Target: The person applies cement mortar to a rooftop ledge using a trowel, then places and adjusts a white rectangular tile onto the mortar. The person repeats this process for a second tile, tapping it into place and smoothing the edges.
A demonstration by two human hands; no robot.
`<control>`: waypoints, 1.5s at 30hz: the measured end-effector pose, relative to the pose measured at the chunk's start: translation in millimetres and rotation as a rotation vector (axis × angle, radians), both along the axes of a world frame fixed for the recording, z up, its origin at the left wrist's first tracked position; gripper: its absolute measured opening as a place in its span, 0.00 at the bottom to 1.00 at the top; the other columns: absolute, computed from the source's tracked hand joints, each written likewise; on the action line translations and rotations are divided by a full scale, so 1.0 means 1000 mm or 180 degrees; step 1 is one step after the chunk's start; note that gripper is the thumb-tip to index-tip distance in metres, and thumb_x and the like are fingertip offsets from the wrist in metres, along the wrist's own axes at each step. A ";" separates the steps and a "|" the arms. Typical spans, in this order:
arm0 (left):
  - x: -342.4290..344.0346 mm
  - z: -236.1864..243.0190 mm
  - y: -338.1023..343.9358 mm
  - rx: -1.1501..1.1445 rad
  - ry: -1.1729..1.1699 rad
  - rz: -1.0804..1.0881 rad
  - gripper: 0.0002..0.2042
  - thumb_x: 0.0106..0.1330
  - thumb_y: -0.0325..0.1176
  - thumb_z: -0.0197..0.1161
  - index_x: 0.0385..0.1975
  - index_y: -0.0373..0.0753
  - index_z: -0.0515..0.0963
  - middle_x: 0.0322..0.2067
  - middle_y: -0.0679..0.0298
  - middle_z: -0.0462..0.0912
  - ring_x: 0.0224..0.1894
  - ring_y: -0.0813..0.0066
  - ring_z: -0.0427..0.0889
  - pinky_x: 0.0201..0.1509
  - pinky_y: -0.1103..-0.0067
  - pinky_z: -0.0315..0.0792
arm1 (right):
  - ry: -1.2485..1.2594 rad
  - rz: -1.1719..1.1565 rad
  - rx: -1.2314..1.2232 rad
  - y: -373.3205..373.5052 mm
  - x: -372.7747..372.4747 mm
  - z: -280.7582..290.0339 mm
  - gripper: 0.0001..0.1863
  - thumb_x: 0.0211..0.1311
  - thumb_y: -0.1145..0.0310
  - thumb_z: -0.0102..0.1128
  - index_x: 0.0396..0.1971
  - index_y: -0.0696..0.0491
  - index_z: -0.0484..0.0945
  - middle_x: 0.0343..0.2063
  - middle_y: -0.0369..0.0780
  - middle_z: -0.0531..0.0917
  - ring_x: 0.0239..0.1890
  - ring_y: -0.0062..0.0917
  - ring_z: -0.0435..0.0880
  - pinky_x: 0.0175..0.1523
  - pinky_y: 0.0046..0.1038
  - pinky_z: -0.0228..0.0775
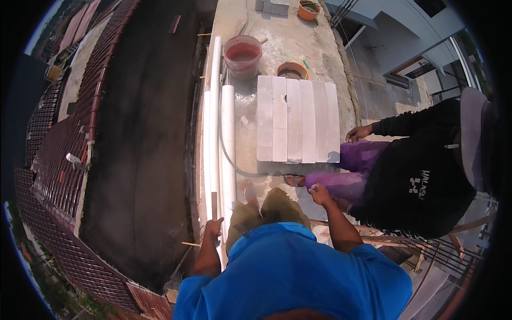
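Observation:
My left hand (pixel 214 228) is closed around a narrow, flat, brownish-grey tool (pixel 214 202) that points up and away, beside the white pipes; its exact kind does not show. In front of my right side, my right hand (pixel 320 195) has its fingers curled together; whatever they hold, if anything, is too small to make out. Beyond both hands stands a stack of pale blocks (pixel 293 120), set side by side on the concrete. Neither hand touches it.
A co-worker (pixel 421 165) in purple trousers sits or crouches right of the blocks. Long white pipes (pixel 228 138) and a dark hose (pixel 229 154) lie along the left ledge, above a lower dark surface. A reddish bucket (pixel 242 56) and orange bucket (pixel 309 10) stand farther off.

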State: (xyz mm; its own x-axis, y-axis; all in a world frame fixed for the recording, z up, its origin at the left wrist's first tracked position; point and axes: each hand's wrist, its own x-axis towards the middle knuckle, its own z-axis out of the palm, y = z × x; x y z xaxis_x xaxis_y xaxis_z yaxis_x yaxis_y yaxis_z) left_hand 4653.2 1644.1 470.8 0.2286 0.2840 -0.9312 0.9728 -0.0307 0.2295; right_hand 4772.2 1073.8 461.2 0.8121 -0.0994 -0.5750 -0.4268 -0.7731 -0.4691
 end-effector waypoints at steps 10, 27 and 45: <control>0.013 0.014 0.086 0.0130 -0.1228 -0.3409 0.23 0.75 0.52 0.66 0.49 0.35 0.85 0.33 0.48 0.89 0.33 0.50 0.89 0.37 0.57 0.82 | 0.0844 -0.0879 0.0128 -0.005 0.024 -0.085 0.13 0.68 0.60 0.66 0.43 0.52 0.78 0.24 0.42 0.85 0.23 0.29 0.86 0.26 0.35 0.79; 0.612 0.104 0.149 0.0786 -0.0474 -0.0959 0.21 0.72 0.47 0.76 0.26 0.38 0.79 0.18 0.66 0.78 0.18 0.75 0.76 0.24 0.69 0.74 | 0.0375 -0.1900 0.0324 0.012 0.410 -0.070 0.17 0.71 0.56 0.66 0.49 0.53 0.84 0.41 0.51 0.90 0.47 0.39 0.91 0.56 0.37 0.81; 1.195 0.130 -0.126 0.0898 -0.0906 -0.3800 0.15 0.68 0.39 0.70 0.41 0.31 0.85 0.30 0.53 0.88 0.35 0.66 0.88 0.44 0.66 0.83 | 0.0010 -0.2546 0.0410 -0.018 0.803 -0.024 0.19 0.71 0.57 0.64 0.55 0.53 0.80 0.50 0.55 0.88 0.58 0.54 0.86 0.62 0.47 0.78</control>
State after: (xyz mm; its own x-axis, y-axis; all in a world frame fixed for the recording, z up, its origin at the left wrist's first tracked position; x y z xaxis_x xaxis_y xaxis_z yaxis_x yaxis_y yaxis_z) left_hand 5848.7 1518.1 601.3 0.6618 -0.0570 -0.7476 0.2223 -0.9373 0.2683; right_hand 5575.2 1056.1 437.1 0.5215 -0.5823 -0.6237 -0.8291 -0.1731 -0.5316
